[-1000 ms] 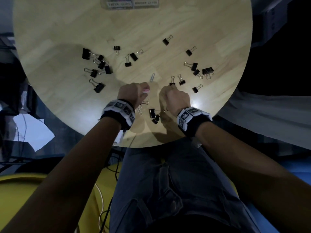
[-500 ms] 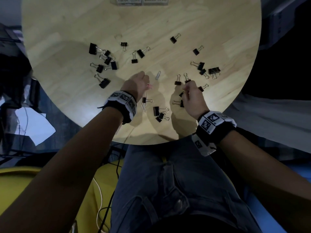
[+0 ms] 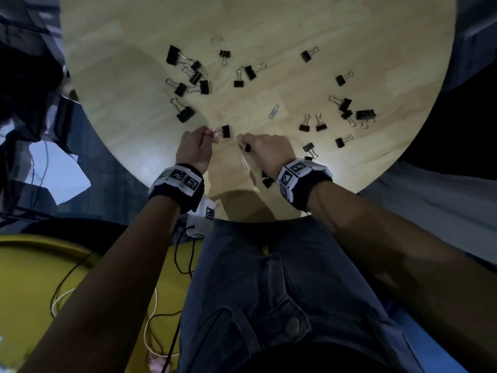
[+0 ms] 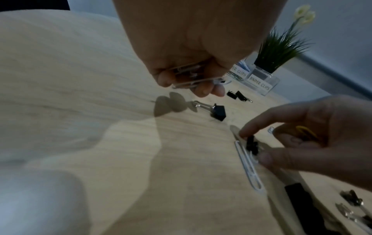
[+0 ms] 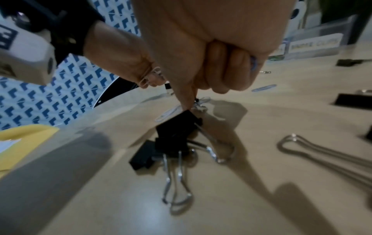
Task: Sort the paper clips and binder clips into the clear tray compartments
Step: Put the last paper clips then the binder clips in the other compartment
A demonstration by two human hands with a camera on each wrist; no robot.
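Note:
My left hand [image 3: 208, 137] hovers over the round wooden table [image 3: 295, 22], fingers curled round several paper clips [image 4: 193, 76]. A black binder clip [image 3: 226, 131] lies just right of its fingertips. My right hand [image 3: 246, 146] reaches down beside it; index finger and thumb pinch a small black binder clip [image 4: 251, 145]. That clip lies against a long white paper clip [image 4: 248, 165]. A yellow paper clip [image 4: 306, 133] is tucked in the right palm. The clear tray [image 4: 259, 81], labelled BINDER CLIPS, stands at the table's far edge, outside the head view.
Many black binder clips lie scattered: a cluster at far left [image 3: 188, 79], a spread at right [image 3: 347, 109], two under my right wrist [image 5: 173, 143]. One silver paper clip [image 3: 273, 111] lies mid-table. A potted plant [image 4: 279, 47] stands behind the tray. The table edge runs near my lap.
My right hand has moved left from the binder clips on the right to the long white paper clip. The left hand has shifted slightly left, still holding its paper clips.

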